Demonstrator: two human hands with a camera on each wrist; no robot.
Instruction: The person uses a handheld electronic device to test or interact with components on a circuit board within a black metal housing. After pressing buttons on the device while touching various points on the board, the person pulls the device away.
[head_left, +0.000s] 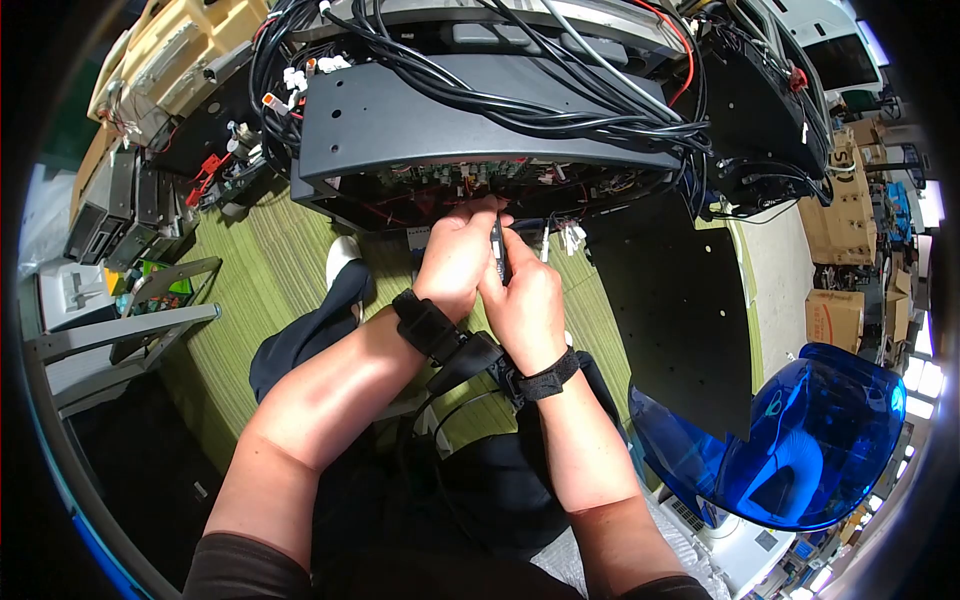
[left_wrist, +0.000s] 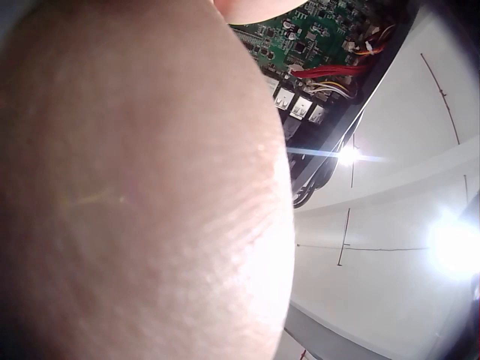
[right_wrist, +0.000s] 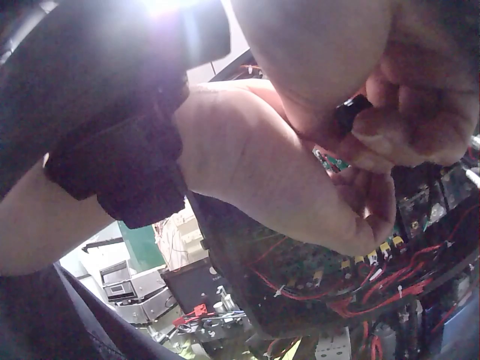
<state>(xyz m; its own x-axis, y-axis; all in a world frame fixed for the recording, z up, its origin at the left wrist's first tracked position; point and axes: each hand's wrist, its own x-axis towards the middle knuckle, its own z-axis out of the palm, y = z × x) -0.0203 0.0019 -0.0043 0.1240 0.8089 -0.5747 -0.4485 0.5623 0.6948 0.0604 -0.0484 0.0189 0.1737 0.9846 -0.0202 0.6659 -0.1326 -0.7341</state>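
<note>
Both hands meet at the open front of a black metal cabinet (head_left: pixel 480 115). My right hand (head_left: pixel 530 305) grips a slim black pen-shaped tool (head_left: pixel 497 245), which points up toward the opening. Its black end (right_wrist: pixel 352 112) shows between the curled fingers in the right wrist view. Close beside it, my left hand (head_left: pixel 455 255) reaches to the cabinet's lower edge with its fingers bent inward; I cannot tell whether they pinch anything. A green circuit board (left_wrist: pixel 307 37) with red wires (left_wrist: pixel 330 72) lies inside the cabinet. Skin fills most of the left wrist view.
Bundled black cables (head_left: pixel 520 110) drape over the cabinet's top. To the right hang a black metal panel (head_left: pixel 680 320) and, below it, a translucent blue cover (head_left: pixel 840 440). A grey metal frame (head_left: pixel 130 330) stands at left on green carpet (head_left: pixel 265 250). White connectors (head_left: pixel 572 238) dangle near the right hand.
</note>
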